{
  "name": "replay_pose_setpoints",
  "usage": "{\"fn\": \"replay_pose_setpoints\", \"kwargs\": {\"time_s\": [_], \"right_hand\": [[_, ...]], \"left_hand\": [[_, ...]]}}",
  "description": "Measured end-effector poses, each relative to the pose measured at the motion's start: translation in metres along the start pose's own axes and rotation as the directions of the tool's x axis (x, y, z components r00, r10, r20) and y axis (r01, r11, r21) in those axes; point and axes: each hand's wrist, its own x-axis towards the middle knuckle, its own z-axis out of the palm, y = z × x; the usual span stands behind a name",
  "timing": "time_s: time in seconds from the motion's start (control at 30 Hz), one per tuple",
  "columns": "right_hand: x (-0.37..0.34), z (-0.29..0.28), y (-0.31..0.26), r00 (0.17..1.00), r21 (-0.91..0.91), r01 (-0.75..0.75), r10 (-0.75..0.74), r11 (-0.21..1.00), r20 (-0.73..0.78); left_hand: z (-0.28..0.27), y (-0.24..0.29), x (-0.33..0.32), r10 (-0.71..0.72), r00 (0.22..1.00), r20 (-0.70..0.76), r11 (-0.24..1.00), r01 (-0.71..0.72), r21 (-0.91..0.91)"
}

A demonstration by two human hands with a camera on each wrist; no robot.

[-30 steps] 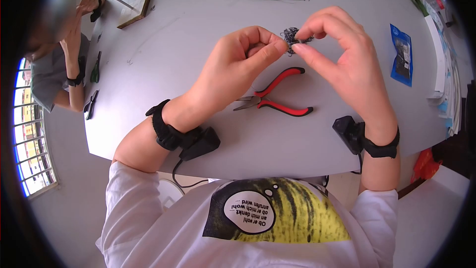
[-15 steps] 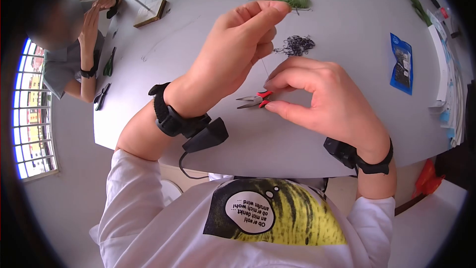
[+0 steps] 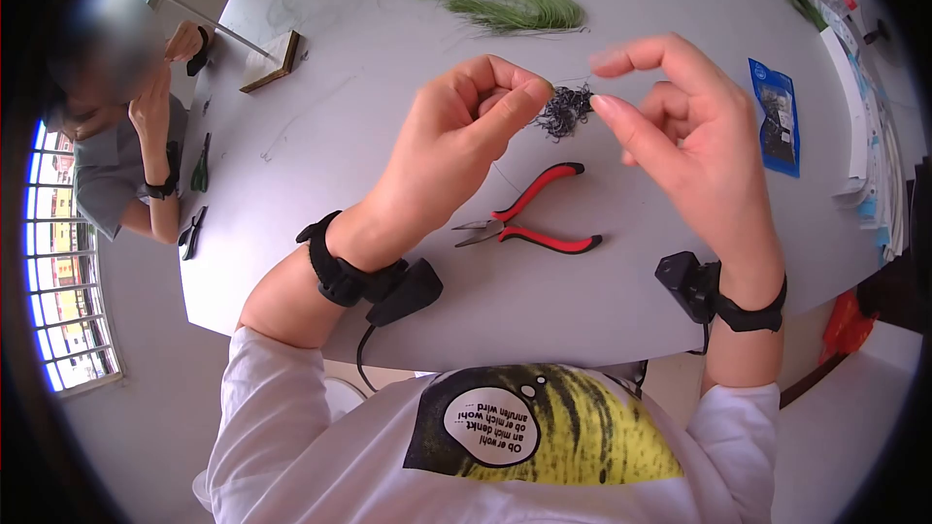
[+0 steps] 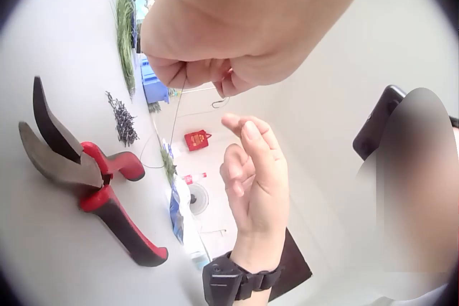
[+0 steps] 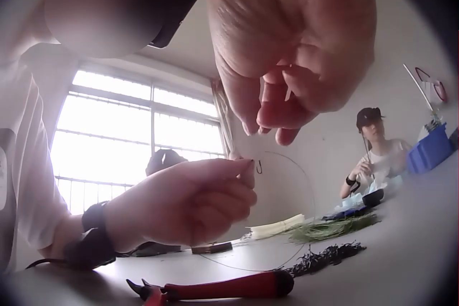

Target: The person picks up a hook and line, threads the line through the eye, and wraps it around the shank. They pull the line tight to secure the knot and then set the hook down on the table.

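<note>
One hook (image 5: 259, 167) pokes out from the fingertips of the left hand (image 3: 461, 136), which pinches it between thumb and forefinger above the desk (image 3: 359, 107). A thin line (image 4: 176, 109) runs from that hand and bows out in a loose loop. The right hand (image 3: 694, 141) is near the hook but apart from it, thumb and forefinger spread with a gap between them, the other fingers loosely bent; it grips nothing that can be made out. Below the hands, a dark pile of hooks (image 3: 563, 114) lies on the desk. Pliers (image 3: 551, 240) lie nearer the body, handles spread, their tips pointing to the person's left. Green strands (image 3: 515, 6) lie beyond the pile, and a blue packet (image 3: 777, 121) lies to the right of the right hand.
</note>
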Motion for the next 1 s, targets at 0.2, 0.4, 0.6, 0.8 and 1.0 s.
{"fn": "replay_pose_setpoints", "kwargs": {"time_s": [0.2,0.4,0.6,0.8,1.0], "right_hand": [[0.006,0.020,0.019,0.986,0.081,0.151,-0.144,0.985,-0.084],[0.008,0.014,0.017,0.969,0.005,0.243,-0.242,0.970,-0.057],[0.008,0.013,0.018,0.963,-0.008,0.269,-0.269,0.963,-0.032],[0.005,0.014,0.013,0.978,-0.032,0.209,-0.209,0.977,-0.002],[0.006,0.016,0.018,0.932,-0.139,0.353,-0.361,0.925,-0.037]], "left_hand": [[0.004,-0.004,-0.002,0.043,0.998,0.045,0.999,-0.043,0.008],[0.002,-0.006,-0.003,0.059,0.997,0.050,0.998,-0.057,-0.036],[0.002,-0.005,-0.003,0.066,0.996,0.059,0.997,-0.063,-0.053],[0.004,-0.003,-0.005,0.071,0.996,0.063,0.996,-0.067,-0.057],[0.002,-0.002,-0.005,0.089,0.993,0.076,0.995,-0.086,-0.044]]}}
